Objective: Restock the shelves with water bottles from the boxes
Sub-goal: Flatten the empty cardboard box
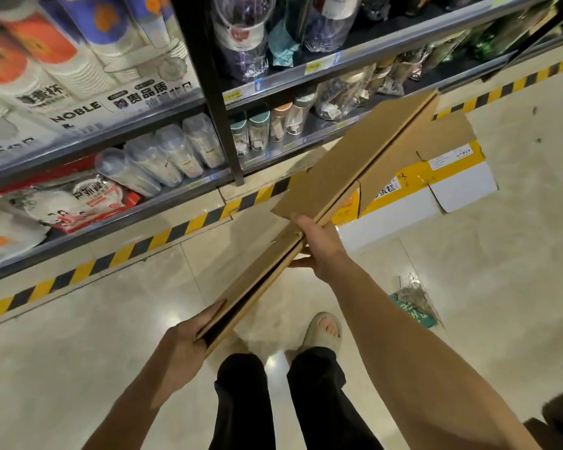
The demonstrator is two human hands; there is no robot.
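The left grip [184,344] is clamped on the near end of a flattened cardboard box [355,164], and the right grip [320,251] is closed round its edge about midway along. The box is held above the floor [111,319], its long axis running diagonally from lower left to upper right, the far end pointed toward the foot of the shelves [306,64]. It is plain brown board, flat and matte, with its two layers slightly parted. Clear lidded bottles [259,131] are stood on a lower shelf. A white and yellow printed carton [462,186] is laid flat on the floor beyond.
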